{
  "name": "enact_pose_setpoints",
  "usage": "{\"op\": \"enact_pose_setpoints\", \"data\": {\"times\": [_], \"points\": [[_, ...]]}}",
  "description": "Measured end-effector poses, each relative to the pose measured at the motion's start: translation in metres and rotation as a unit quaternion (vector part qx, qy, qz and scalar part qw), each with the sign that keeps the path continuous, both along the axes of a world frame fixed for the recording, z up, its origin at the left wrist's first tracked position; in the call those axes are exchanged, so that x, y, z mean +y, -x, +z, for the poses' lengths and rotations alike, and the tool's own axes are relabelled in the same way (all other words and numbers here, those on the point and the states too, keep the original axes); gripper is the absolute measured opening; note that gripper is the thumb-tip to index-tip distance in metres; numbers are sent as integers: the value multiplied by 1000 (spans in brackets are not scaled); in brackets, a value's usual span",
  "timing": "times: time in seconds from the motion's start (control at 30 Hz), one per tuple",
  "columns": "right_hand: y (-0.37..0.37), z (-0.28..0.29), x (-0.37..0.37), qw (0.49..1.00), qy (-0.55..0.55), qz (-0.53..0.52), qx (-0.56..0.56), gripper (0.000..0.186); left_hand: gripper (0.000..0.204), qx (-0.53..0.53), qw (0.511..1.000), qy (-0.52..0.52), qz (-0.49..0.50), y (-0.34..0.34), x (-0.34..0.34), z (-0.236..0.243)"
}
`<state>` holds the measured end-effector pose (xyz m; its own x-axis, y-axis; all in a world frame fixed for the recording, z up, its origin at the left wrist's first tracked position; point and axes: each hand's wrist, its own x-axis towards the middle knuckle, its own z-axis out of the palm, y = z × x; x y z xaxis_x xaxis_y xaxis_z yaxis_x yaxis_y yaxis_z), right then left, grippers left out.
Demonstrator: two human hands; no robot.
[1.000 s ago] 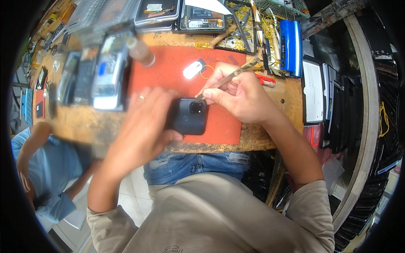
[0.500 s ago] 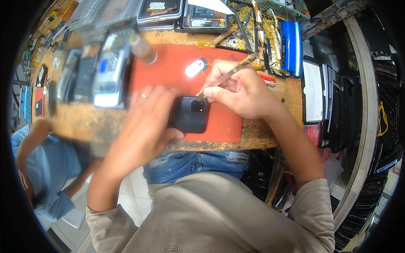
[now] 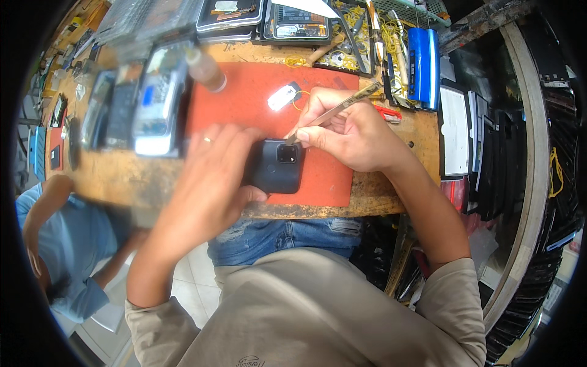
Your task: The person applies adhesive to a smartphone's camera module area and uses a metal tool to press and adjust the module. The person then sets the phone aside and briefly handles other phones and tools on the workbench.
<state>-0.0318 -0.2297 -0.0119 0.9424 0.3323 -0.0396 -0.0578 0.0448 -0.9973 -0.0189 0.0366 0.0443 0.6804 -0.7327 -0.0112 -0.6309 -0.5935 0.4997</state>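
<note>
The dark phone (image 3: 268, 177) lies back upward on the near part of the red mat (image 3: 327, 186), from which all places are taken. The left hand (image 3: 211, 165) is part-closed around the phone's left side, fingers at the far edge, thumb at the near edge; its underside is hidden. The right hand (image 3: 342, 134) is pinched closed on a slim flat tool (image 3: 347, 105), whose tip is at the phone's far edge, beside the camera block (image 3: 288, 153). Whether the tip enters a seam cannot be told.

Assessment: the phone is judged light and stiff, its smooth back likely slippery, its lens glass fragile. Opposite edges of the frame offer the soundest hold, clear of the lenses. The tool is judged thin and firm, best held low.

Surface: the mat appears flat, on a worn wooden bench (image 3: 382, 202). A bottle (image 3: 208, 72) stands at the mat's far-left corner; a small white-and-dark piece (image 3: 282, 98) lies on its far half.

Room: beyond the mat, rightward, are a cluttered tray (image 3: 333, 63) and a blue case (image 3: 423, 70). Well left of the mat is a person in blue (image 3: 85, 244).
</note>
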Motion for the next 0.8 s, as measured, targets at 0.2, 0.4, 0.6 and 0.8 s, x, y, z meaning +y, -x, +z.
{"op": "enact_pose_setpoints", "data": {"times": [0.2, 0.4, 0.6, 0.8], "points": [[-5, 3, 0, 1000, -2, 19, -9, 10, 82, -5, 1000, 0, 0, 1, 0, 0], [-10, 16, 1, 995, 96, 19, -17, 10, 81, -12, 1000, 5, -1, 2, 0, 0], [-14, 18, 2, 996, 83, 15, -6, 10, 82, -12, 1000, 4, -1, 3, -1, 2], [-8, 12, 3, 1000, 6, 16, 8, 7, 81, -27, 1000, 7, -2, 4, 0, 1]]}}
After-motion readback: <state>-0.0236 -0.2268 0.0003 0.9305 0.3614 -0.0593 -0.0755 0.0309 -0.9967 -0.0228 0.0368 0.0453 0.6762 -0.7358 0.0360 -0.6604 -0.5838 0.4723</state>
